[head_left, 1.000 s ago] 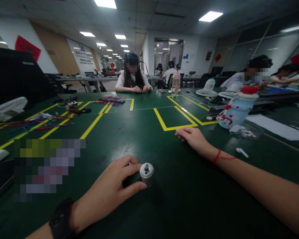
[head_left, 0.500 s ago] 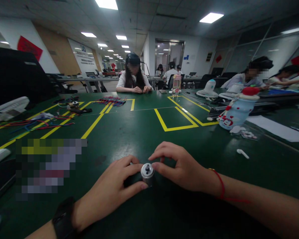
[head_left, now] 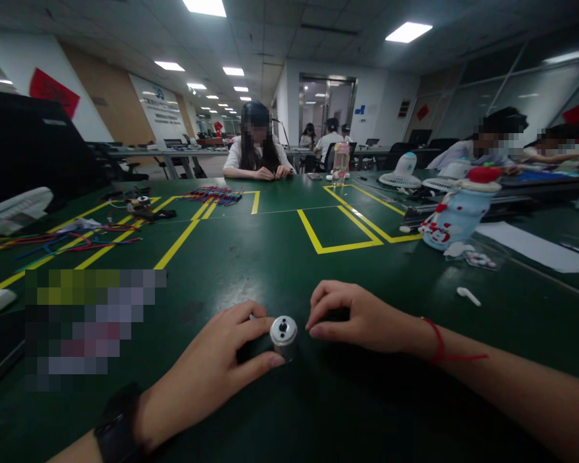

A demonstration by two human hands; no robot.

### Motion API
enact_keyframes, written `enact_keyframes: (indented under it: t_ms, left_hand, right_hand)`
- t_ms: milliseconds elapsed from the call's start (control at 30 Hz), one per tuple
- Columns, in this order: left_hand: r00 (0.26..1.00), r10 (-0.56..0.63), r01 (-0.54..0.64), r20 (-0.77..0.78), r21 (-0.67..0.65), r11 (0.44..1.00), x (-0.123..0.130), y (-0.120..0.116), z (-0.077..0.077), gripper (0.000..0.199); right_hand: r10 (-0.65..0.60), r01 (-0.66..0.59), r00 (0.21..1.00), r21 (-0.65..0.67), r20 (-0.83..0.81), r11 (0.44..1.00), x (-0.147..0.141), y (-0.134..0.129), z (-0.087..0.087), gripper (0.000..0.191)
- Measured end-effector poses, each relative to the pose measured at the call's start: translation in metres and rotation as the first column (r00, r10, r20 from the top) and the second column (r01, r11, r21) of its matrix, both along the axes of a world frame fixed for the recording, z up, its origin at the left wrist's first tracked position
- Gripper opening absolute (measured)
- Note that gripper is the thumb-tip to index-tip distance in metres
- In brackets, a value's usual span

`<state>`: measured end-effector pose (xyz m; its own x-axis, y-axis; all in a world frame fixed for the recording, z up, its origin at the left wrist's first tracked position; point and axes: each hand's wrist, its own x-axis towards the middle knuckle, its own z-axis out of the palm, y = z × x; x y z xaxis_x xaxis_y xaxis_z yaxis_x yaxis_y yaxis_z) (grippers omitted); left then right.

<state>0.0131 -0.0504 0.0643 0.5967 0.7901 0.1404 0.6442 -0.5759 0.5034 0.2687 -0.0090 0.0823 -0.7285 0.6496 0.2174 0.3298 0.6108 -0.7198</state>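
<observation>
A small silver cylinder [head_left: 284, 337], which looks like a small electric motor, stands upright on the green table. Its flat round top shows a dark centre with a dark hole on either side. From the left, my left hand [head_left: 222, 350] grips it between thumb and fingers, with a dark watch on that wrist. Just right of the cylinder and apart from it, my right hand [head_left: 359, 315] hovers with thumb and fingertips drawn together. Whatever those fingertips may hold is too small or hidden to make out. A red cord circles the right wrist.
Yellow tape lines [head_left: 352, 247] mark the table. Bundled wires [head_left: 215, 195] and loose wires [head_left: 84, 241] lie to the left. Toward the right are a light-blue bottle [head_left: 456, 218], a white earbud [head_left: 468, 296] and paper [head_left: 535, 247]. A person [head_left: 255, 145] sits opposite.
My right hand has drawn back to the right, off the cylinder, its fingers closing together. The raised bit at the cylinder's top centre no longer shows. My left hand keeps its grip.
</observation>
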Motion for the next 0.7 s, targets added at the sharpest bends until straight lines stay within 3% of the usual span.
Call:
enact_keyframes:
  t_ms: [200,333,433,567,700]
  left_hand:
    - [1.000,0.006,-0.006,-0.003,-0.009,1.000,-0.001,0.006,-0.004,0.017]
    - [1.000,0.002,-0.002,0.008,-0.007,1.000,-0.002,0.006,-0.004,0.017]
    - [1.000,0.010,-0.010,0.015,-0.004,1.000,-0.007,0.001,-0.001,0.017]
    - [1.000,0.010,-0.010,0.018,0.002,1.000,-0.014,-0.005,0.004,0.017]
    - [1.000,0.002,-0.002,0.019,-0.006,1.000,-0.013,-0.005,0.006,0.016]
  right_hand:
    - [0.035,-0.056,0.984,0.119,0.173,0.991,0.001,0.005,-0.014,0.015]
    - [0.037,-0.054,0.987,0.112,0.155,0.992,-0.002,0.003,-0.012,0.016]
    - [0.022,-0.024,0.998,0.029,0.061,0.999,-0.005,0.000,-0.007,0.022]
    - [-0.214,0.201,0.971,-0.123,-0.101,0.972,-0.001,0.013,-0.001,0.025]
    - [-0.574,0.557,0.803,-0.140,-0.159,0.819,0.025,0.049,-0.006,0.029]
